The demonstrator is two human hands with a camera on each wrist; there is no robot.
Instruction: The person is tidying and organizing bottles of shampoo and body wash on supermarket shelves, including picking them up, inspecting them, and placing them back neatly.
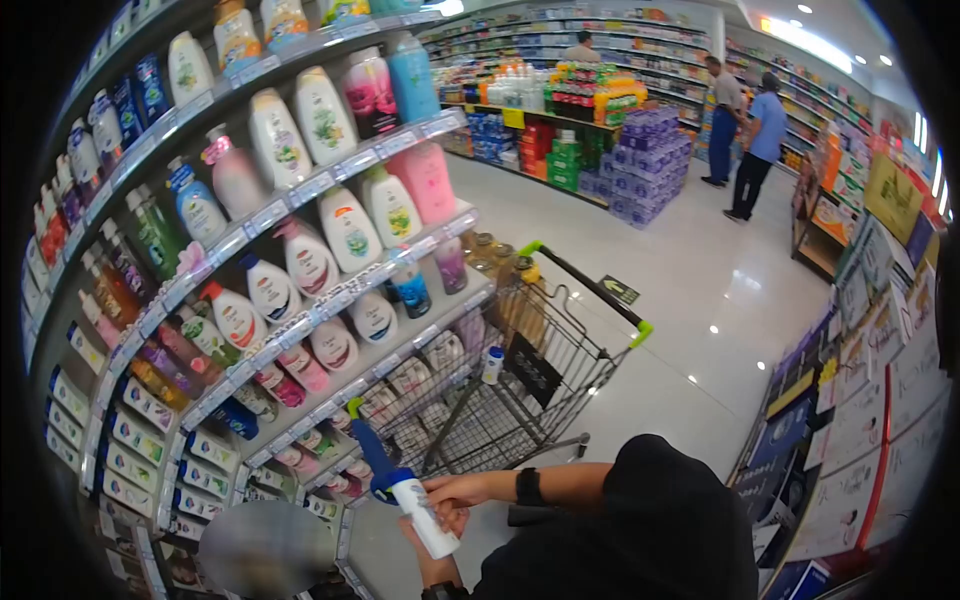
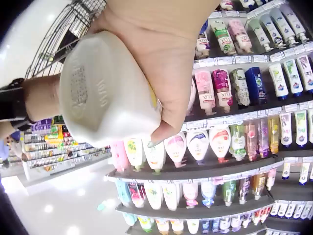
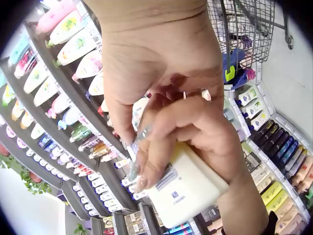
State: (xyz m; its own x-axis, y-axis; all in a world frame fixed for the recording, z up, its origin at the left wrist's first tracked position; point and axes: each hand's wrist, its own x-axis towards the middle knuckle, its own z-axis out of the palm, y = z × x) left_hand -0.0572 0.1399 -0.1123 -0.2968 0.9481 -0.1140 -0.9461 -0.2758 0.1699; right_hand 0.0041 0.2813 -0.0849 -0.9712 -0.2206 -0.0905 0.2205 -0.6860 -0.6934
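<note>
Bottle (image 2: 105,93) sits in the left hand (image 2: 159,58), the right hand's (image 3: 159,63) fingers partly hidden.

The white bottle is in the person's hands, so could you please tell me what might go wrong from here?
The white bottle is held clear of any support, so it could drop if the left hand and right hand loosen together. Its blue cap is close to the cart handle in the head view, so it might knock against that.
</note>
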